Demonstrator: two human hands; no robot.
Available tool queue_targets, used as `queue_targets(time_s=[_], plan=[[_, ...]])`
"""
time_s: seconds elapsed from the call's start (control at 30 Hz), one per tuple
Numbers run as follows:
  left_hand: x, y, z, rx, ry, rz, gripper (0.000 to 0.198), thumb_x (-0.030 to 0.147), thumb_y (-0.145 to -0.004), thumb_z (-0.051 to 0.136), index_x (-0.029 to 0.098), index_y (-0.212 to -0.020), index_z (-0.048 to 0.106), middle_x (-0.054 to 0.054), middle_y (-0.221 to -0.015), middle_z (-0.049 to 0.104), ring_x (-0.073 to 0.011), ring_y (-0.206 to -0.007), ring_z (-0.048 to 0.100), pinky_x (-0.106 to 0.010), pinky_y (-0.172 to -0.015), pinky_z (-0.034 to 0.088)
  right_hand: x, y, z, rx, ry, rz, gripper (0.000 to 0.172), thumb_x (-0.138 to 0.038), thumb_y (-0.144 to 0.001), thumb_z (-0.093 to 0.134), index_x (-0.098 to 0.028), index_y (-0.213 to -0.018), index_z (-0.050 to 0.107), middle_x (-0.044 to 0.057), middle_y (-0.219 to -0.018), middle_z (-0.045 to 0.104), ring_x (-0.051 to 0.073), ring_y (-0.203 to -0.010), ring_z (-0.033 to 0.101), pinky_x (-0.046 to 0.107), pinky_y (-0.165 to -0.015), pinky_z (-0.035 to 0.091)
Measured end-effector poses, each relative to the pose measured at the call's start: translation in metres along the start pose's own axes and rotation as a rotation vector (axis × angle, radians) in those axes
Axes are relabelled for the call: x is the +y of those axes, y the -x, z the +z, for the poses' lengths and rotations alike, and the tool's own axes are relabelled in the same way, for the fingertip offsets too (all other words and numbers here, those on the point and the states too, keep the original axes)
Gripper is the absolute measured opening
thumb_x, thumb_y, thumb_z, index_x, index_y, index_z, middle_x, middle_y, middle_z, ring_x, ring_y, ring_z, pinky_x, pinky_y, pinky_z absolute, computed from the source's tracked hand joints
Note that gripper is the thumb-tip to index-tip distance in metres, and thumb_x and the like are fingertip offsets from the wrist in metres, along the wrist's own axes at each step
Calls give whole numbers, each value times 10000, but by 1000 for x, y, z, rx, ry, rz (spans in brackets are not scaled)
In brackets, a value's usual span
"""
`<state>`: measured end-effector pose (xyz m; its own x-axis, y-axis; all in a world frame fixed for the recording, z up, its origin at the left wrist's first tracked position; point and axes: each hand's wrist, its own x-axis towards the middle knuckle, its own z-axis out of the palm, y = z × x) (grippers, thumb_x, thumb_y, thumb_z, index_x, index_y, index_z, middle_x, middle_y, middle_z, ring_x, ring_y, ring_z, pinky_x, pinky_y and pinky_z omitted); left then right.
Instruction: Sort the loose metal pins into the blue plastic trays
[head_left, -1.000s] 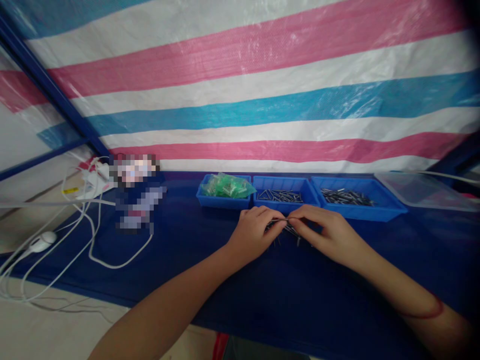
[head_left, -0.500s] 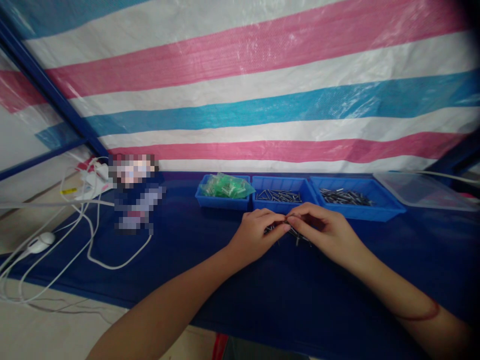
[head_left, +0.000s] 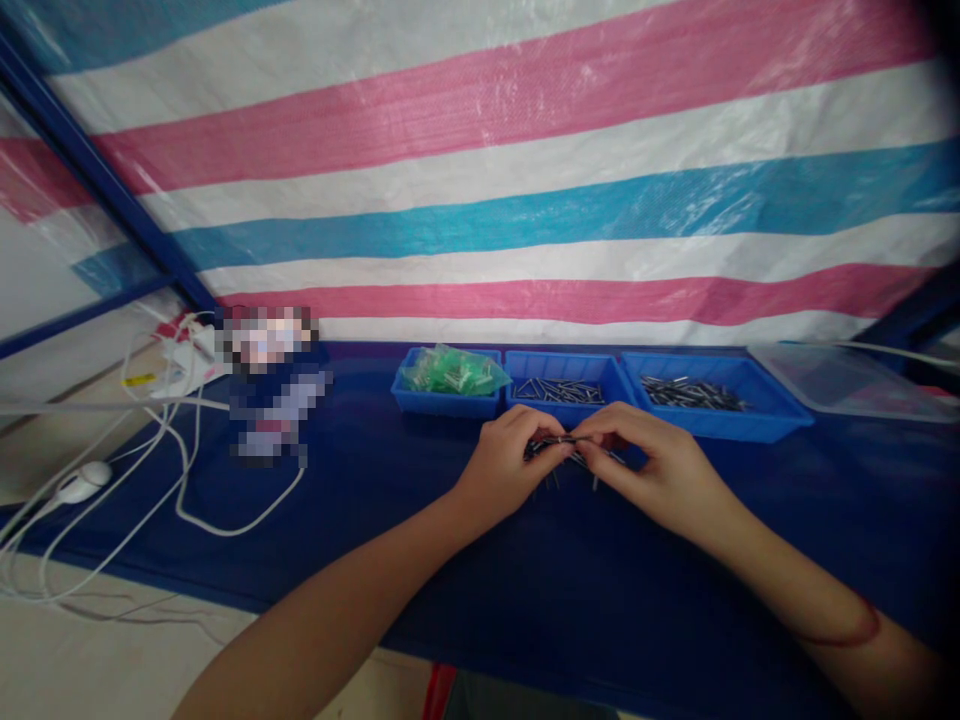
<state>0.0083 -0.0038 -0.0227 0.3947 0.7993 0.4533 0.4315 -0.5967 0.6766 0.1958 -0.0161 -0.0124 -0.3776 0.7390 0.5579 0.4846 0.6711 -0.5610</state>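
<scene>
My left hand (head_left: 501, 462) and my right hand (head_left: 654, 462) meet over the blue table, with thumbs and fingertips pinched together. Between them lies a thin metal pin (head_left: 568, 440), roughly level and gripped from both sides; its exact kind is too small to tell. Several more slim metal pieces (head_left: 555, 478) lie on the table beneath the fingers, partly hidden by them. Just behind my hands stands the middle blue bin (head_left: 517, 408), holding loose dark pins. The right blue bin (head_left: 772, 420), beyond my right hand, contains a heap of similar metal pieces.
The left blue bin (head_left: 420, 404) carries a green plastic bag (head_left: 457, 372) of small parts. A clear plastic sheet or lid (head_left: 840, 385) lies at the right. White cables (head_left: 180, 500) and a white mouse-like device (head_left: 84, 482) occupy the left side. A striped tarp (head_left: 480, 230) hangs behind.
My fingertips have drawn slightly apart, and the thin metal pin now shows more plainly between them. The bins and cables stay where they were.
</scene>
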Motion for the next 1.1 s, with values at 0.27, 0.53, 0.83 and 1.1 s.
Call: queue_targets(time_s=[0.27, 0.53, 0.83, 1.1], plan=[[3, 0, -4, -3, -56, 45, 206, 340, -847, 596, 175, -971, 588, -50, -946, 639, -180, -915, 584, -299, -824, 435, 8, -4, -8, -64, 51, -13, 81, -222, -864, 532, -214, -861, 613, 38, -837, 625, 166, -772, 578, 306, -680, 460], [1, 13, -5, -240, -408, -15, 487, 480, -820, 582, 277, -1257, 512, -64, -1165, 574, -277, -1102, 444, -425, -880, 381, 46, -3, -48, 316, 528, 331, 161, -331, -859, 498, -227, -808, 610, 77, -796, 648, 258, -749, 592, 374, -658, 417], [0, 14, -6, -287, -494, 60, 172, 345, -893, 529, 261, -921, 677, -22, -1088, 608, -234, -1086, 436, -378, -841, 332, 64, -1, -52, 284, 733, 341, 204, -347, -829, 518, -202, -861, 658, 122, -823, 664, 291, -751, 581, 400, -637, 379], [4, 10, -4, -309, -542, 78, 207, 282, -894, 504, 246, -1057, 627, -36, -1053, 613, -210, -989, 509, -370, -820, 329, 28, -8, -34, 257, 549, 11, 121, -251, -848, 524, -209, -802, 628, 83, -781, 663, 256, -760, 581, 411, -761, 415]])
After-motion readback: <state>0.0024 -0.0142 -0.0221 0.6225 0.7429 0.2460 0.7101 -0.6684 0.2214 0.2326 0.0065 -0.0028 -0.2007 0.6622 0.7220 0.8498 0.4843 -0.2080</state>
